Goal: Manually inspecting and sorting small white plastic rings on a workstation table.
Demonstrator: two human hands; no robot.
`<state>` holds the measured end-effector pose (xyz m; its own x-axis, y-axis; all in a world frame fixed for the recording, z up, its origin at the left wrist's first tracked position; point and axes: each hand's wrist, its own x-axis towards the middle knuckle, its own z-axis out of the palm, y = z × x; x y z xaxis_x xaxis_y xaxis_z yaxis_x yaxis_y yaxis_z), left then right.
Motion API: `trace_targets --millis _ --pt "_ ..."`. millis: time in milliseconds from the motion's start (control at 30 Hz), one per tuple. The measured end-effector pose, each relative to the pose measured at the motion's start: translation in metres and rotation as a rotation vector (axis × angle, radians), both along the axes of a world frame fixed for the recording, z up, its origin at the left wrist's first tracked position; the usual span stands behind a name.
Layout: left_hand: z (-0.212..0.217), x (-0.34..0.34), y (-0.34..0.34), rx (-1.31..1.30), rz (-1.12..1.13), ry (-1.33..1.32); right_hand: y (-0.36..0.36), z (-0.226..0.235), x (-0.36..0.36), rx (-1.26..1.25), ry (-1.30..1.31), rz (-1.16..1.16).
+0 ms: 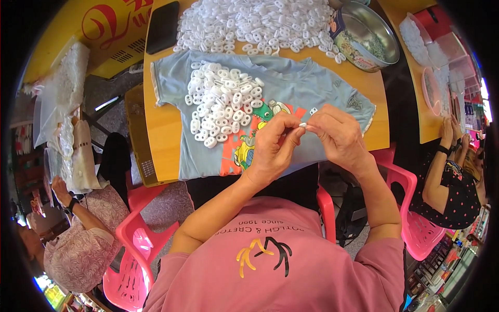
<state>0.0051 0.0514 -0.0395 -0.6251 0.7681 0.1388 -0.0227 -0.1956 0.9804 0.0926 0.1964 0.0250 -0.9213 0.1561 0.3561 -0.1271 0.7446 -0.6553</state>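
My left hand pinches a small white plastic piece between thumb and fingertips. Closed in a pinch as well, my right hand meets it at the piece's other side; whatever else its fingers hold is hidden. Just beyond the right fingers lies another white two-hole piece. Both hands are above a light blue T-shirt with a cartoon print, spread over the table. On the shirt, left of my hands, rests a loose pile of white oval two-hole pieces.
A large heap of white pieces covers the table's far side, beside a dark phone. At the far right stands a round tin containing small greyish bits. Pink chairs and people flank me; another table holds containers.
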Motion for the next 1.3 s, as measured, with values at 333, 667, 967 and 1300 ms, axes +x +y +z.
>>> trace_targets --millis 333,667,967,1300 --pt "0.003 -0.006 0.004 0.052 0.068 -0.295 0.046 -0.006 -0.046 -0.187 -0.120 -0.183" --pt "0.002 -0.007 0.003 0.100 0.049 -0.375 0.074 -0.041 -0.109 0.420 -0.173 -0.441" --pt "0.000 -0.007 0.002 0.111 0.047 -0.434 0.075 -0.022 -0.075 -0.233 -0.077 -0.280" --pt "0.003 -0.008 0.002 0.104 0.059 -0.451 0.023 -0.023 -0.014 -0.818 -0.154 -0.275"
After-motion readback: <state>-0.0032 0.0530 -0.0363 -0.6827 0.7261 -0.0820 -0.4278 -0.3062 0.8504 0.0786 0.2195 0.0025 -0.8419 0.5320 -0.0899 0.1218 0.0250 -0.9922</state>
